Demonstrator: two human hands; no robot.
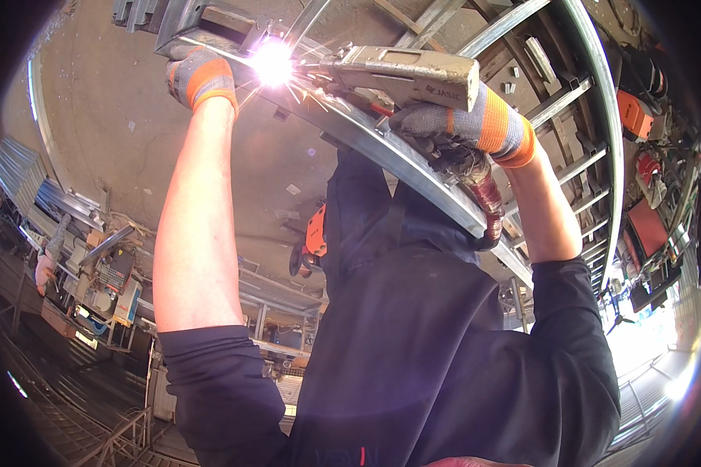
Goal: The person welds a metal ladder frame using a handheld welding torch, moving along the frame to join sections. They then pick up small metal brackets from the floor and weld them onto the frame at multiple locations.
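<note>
My right hand (483, 124), in a grey and orange knitted glove, grips a dusty, boxy welding gun (405, 71). Its nozzle points left, into a bright white-violet weld arc (273, 62) that throws sparks and hides the joint. A thick wrapped cable (487, 194) hangs below the grip. My left hand (201, 76), gloved the same way, is closed at the edge of the metal frame, just left of the arc; its fingertips are partly hidden. A long square steel tube (382, 148) runs diagonally from the arc down to the right, under the gun.
A ladder-like steel frame (576, 97) with a curved-looking outer rail fills the right. An orange and black power tool (315, 233) lies on the floor beside my legs. Cluttered benches (113, 276) and stacked metal profiles (23, 175) stand left; another orange tool (633, 115) is far right.
</note>
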